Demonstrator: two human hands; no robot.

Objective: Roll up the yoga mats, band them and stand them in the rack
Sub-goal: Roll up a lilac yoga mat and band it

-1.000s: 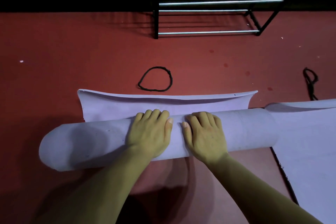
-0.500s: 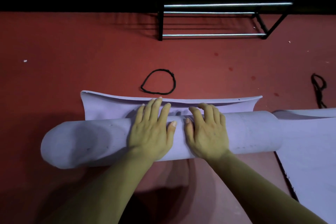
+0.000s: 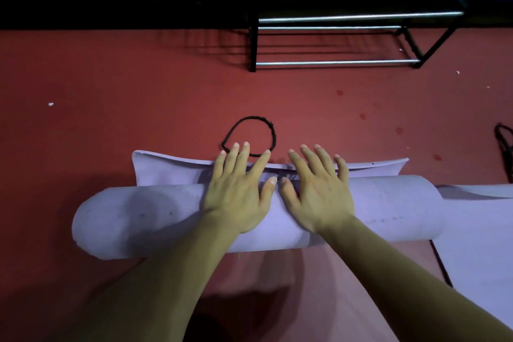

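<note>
Item 1: lilac foam yoga mat (image 3: 138, 216), almost fully rolled into a thick cylinder that lies crosswise on the red floor (image 3: 111, 86). A short unrolled flap (image 3: 172, 172) shows beyond the roll, its far edge curled up.
Item 2: left hand (image 3: 236, 197), palm down on top of the roll, fingers straight and spread, gripping nothing.
Item 3: right hand (image 3: 319, 197), just beside the left, laid flat the same way; the thumbs nearly meet.
Item 4: black elastic band loop (image 3: 273, 134), on the floor just past the flap, partly behind the left fingertips.
Item 5: second black band (image 3: 503, 141), at the right edge.
Item 6: second lilac mat (image 3: 477, 230), flat, to the right.
Item 7: black metal rack with silver rails (image 3: 252, 36), at the far wall.
</note>
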